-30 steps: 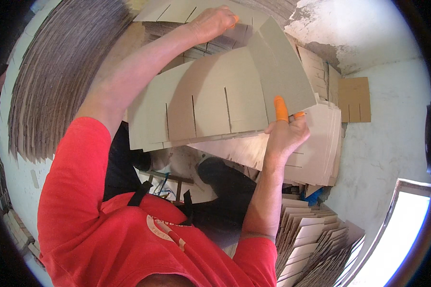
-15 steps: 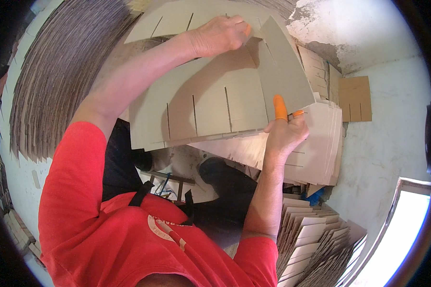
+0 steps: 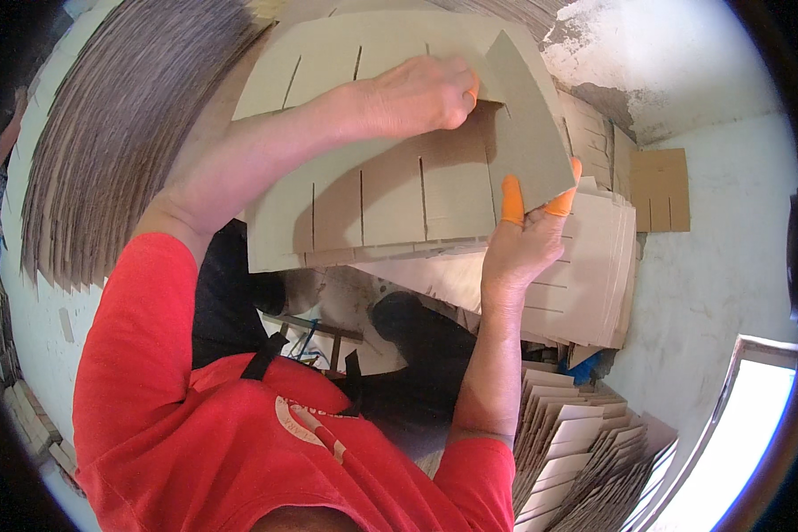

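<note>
A grey-brown slotted cardboard sheet (image 3: 390, 204) lies in front of me, with several narrow slits cut into it. Beyond it, a second slotted cardboard panel (image 3: 324, 71) has its near edge beside my left hand (image 3: 426, 93). The fingers of that hand are curled closed at this edge; their tips are mostly hidden, apart from one orange finger cover. At the right, an upright cardboard flap (image 3: 528, 129) stands raised. My right hand (image 3: 528, 244), with orange covers on thumb and finger, pinches the flap's near corner.
A tall stack of cardboard (image 3: 115, 151) stands at the left. More slotted sheets (image 3: 585, 275) are piled to the right, and another stack (image 3: 567, 443) is at lower right. A brown slotted piece (image 3: 661, 191) rests against the wall. My knees are below the sheet.
My left hand has come nearer and slightly right, and the far panel's near edge has lowered with it. The fingers of my right hand have shifted at the flap's corner.
</note>
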Tool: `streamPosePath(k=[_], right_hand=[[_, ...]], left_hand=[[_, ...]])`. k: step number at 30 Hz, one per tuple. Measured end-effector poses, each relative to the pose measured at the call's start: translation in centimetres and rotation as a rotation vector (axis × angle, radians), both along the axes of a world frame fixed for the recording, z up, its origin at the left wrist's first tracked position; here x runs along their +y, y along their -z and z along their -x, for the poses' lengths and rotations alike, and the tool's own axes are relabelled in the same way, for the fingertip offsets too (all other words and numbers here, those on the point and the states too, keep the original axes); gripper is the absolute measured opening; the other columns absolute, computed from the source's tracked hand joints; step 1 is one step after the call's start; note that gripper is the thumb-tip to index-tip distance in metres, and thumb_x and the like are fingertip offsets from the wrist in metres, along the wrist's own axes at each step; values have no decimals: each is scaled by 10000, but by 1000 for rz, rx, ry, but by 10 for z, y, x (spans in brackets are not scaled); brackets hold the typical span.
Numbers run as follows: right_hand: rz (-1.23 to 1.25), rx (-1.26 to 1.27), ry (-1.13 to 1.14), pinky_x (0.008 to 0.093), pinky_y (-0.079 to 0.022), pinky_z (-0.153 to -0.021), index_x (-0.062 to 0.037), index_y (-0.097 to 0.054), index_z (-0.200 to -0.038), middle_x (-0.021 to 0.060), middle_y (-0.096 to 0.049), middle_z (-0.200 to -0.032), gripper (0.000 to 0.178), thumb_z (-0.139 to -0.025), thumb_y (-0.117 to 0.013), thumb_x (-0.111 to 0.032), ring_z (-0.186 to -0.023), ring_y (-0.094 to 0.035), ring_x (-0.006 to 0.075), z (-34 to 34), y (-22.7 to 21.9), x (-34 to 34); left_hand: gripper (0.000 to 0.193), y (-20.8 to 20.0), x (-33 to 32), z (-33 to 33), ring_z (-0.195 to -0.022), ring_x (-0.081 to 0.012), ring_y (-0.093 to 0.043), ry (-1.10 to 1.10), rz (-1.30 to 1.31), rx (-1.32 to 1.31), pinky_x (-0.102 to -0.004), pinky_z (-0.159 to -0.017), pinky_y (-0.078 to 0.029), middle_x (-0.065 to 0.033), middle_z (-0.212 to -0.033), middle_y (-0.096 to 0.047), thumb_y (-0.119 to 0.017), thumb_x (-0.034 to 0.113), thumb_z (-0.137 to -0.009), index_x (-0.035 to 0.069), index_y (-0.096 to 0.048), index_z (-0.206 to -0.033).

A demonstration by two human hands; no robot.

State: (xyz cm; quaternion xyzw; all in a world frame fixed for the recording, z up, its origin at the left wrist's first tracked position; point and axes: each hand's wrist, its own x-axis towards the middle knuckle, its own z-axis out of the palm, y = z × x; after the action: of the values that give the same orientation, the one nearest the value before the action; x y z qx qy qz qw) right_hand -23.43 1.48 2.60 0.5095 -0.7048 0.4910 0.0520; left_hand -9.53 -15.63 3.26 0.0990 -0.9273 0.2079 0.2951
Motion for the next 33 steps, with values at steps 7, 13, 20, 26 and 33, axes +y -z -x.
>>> streamPosePath(k=[7,13,20,26,33], right_hand=[[43,32,-17,277,-488,-587,-178,-283,-1462,134,-686,-917,756,-835,-673,-19,-637,-603,152,-1,4,-2],[-112,-35,19,304,-496,-593,-200,-276,-1465,161,-681,-913,790,-811,-655,26,-638,-606,165,-6,-2,3],[-76,105,-88,332,-498,-578,-160,-222,-1479,171,-667,-859,865,-737,-596,81,-625,-632,276,-9,1,8],[-210,364,-37,418,-489,-573,-71,-232,-1456,195,-653,-797,821,-711,-516,124,-634,-625,348,-14,-29,17],[-391,577,10,482,-484,-629,2,-424,-1263,221,-637,-772,521,-755,-515,75,-720,-629,406,-9,-78,-7]], left_hand=[[367,-13,33,-6,-802,-185,-539,117,21,-34,-266,-571,-521,-107,-871,-542,-610,82,-656,-111,-584,-967],[359,-14,83,-6,-803,-204,-547,242,-1,65,-277,-597,-522,-156,-957,-580,-608,95,-634,-118,-599,-924],[430,-15,119,-27,-829,-249,-571,115,-179,90,-316,-654,-519,-181,-979,-597,-655,188,-695,-112,-590,-996],[884,-2,148,-87,-961,-338,-562,-36,-679,242,-408,-836,-472,-204,-1177,-563,-738,510,-642,-74,-473,-1252],[912,12,171,-155,-1216,-350,-424,-349,-927,-154,-422,-1004,-362,-212,-1340,-440,-754,447,-668,-39,-384,-1345]])
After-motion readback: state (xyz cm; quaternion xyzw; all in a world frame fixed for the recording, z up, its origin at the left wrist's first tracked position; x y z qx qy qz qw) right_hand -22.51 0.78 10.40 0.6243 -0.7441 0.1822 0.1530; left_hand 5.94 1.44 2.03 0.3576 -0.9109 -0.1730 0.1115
